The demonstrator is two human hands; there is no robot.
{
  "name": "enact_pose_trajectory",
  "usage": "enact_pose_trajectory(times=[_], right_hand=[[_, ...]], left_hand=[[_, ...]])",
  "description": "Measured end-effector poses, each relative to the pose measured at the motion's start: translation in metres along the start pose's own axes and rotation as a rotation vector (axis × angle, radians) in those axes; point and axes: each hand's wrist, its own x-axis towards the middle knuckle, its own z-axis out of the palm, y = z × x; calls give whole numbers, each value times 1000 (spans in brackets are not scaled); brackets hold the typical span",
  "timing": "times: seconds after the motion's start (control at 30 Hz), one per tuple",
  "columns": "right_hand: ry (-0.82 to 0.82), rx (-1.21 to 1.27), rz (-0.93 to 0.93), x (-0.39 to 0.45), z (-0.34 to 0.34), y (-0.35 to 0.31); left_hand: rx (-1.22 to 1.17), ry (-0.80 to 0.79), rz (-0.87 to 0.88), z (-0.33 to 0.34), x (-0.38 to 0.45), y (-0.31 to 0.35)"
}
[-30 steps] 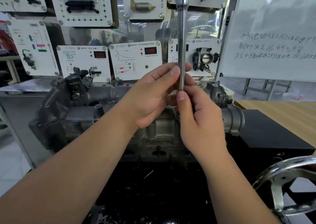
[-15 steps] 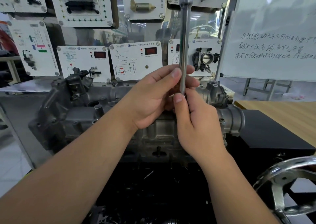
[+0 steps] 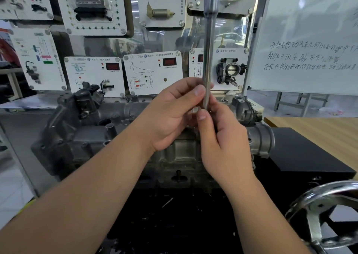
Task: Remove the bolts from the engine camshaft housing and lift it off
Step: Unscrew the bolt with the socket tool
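now | step: we ready the tool, left hand [image 3: 170, 116] and right hand [image 3: 222, 137] both pinching the extension bar [image 3: 208, 46] upright | next: seat it on a camshaft housing [image 3: 120, 129] bolt

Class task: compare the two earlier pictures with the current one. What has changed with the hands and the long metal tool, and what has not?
The extension bar tilted slightly, its top now leaning right. Both the left hand and right hand keep gripping its lower end. The engine is unchanged.

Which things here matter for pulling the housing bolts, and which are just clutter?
For the job:
extension bar, pinched by left hand and right hand
camshaft housing

Lying about:
sensor display panels
whiteboard
handwheel
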Motion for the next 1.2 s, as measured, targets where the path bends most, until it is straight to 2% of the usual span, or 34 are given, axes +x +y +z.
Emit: enact_pose_trajectory(times=[0.13, 0.27, 0.4, 0.53, 0.73, 0.87, 1.03, 1.2], right_hand=[[-57, -22, 0, 2, -2, -2], [-95, -32, 9, 3, -1, -4], [-69, -61, 1, 2, 0, -2], [-19, 22, 57, 2, 3, 3], [-39, 10, 41, 2, 0, 0], [-18, 16, 48, 2, 2, -1], [14, 20, 23, 2, 5, 0], [-3, 2, 4, 5, 2, 5]], left_hand=[[42, -38, -38, 0, -1, 2], [4, -13, -46, -1, 0, 1], [-38, -3, -12, -2, 1, 1], [-62, -3, 8, -2, 2, 0], [-14, -44, -41, 0, 2, 2], [20, -14, -70, 1, 3, 2], [-73, 30, -23, 0, 4, 1], [4, -20, -33, -2, 6, 0]])
